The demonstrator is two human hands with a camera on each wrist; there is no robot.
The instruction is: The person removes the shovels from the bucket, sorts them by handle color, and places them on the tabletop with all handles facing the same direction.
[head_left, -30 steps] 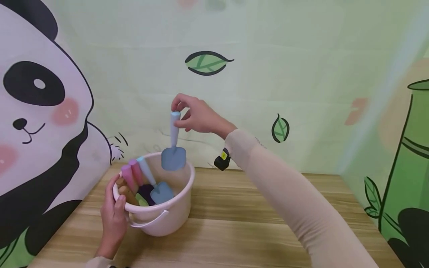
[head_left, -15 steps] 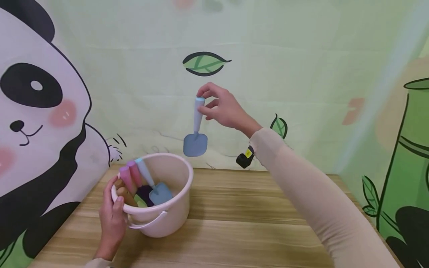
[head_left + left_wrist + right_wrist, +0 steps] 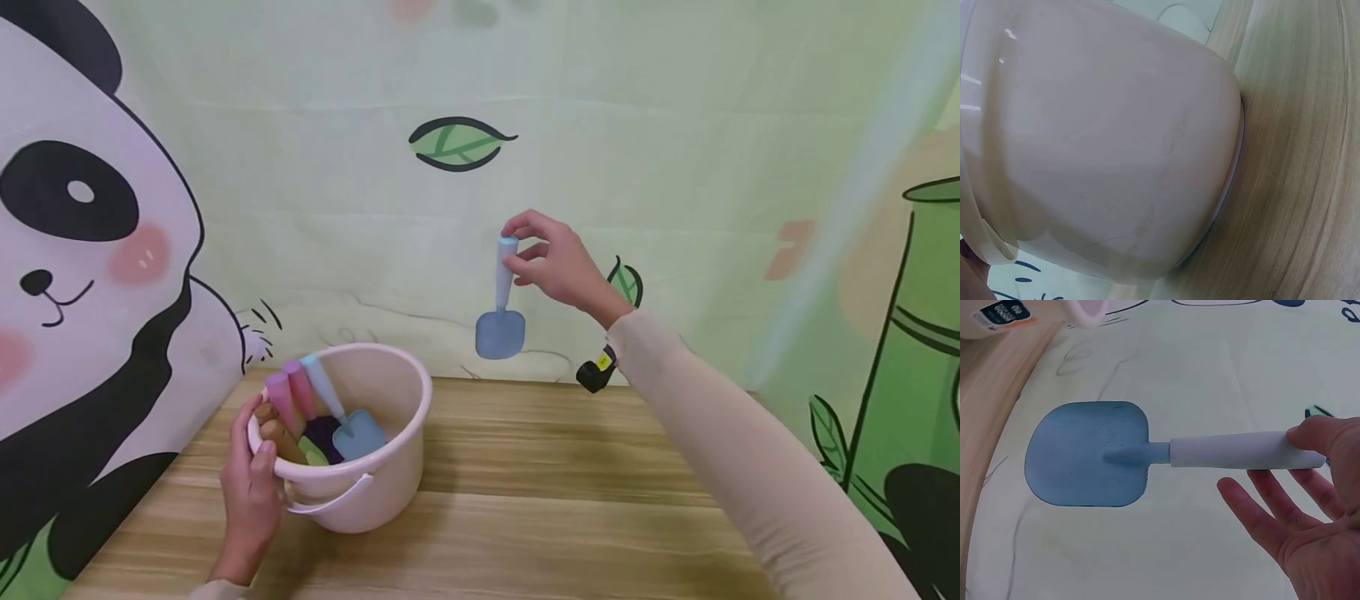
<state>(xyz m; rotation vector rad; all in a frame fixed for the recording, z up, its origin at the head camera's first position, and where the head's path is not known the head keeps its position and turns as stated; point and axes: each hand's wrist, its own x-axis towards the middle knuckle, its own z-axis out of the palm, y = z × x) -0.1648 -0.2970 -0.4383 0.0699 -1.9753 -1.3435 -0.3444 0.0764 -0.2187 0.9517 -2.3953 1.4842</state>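
My right hand [image 3: 558, 262] pinches a blue toy shovel [image 3: 500, 334] near the top of its pale handle, in the air right of the bucket. Its flat, squarish blade points down in the head view. Thumb and fingers press the handle end in the right wrist view, where the blade [image 3: 1088, 454] shows whole. My left hand [image 3: 251, 492] holds the rim of a pale pink bucket [image 3: 367, 492] at its left side. Inside the bucket lean a second blue shovel [image 3: 359, 433], two pink-handled items [image 3: 285, 400], brown pieces [image 3: 279, 437], something green [image 3: 312, 451] and something dark purple [image 3: 324, 435].
The bucket stands on a wood-grain table [image 3: 555, 517]. Behind is a pale green cloth [image 3: 300, 150] printed with a panda, leaves and bamboo. A black device with a yellow label [image 3: 596, 372] is at my right wrist. The bucket's white handle [image 3: 333, 502] hangs in front.
My right hand has carried the blue toy shovel rightward, away from above the bucket, rising a little and then dipping. The left hand and bucket have stayed put.
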